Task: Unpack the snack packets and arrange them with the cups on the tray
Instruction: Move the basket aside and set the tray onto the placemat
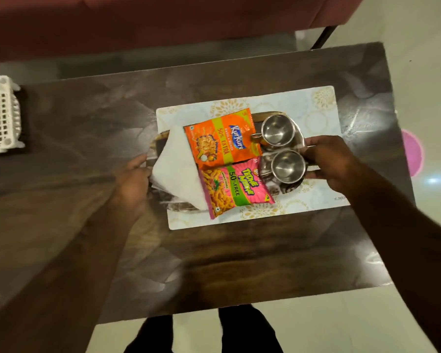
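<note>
A shiny steel tray [299,135] lies on a pale placemat [313,108]. On it sit an orange snack packet [222,138], a pink snack packet [236,187], a folded white napkin [177,169] and two steel cups, one farther [277,129] and one nearer [288,166]. My left hand [134,182] grips the tray's left edge beside the napkin. The tray's right edge, just by the cups, is held by my right hand [327,161].
The placemat rests on a dark glossy table [87,138]. A white perforated basket [0,115] stands at the table's far left. A maroon sofa [163,21] runs along the far side. My legs show below the table's near edge.
</note>
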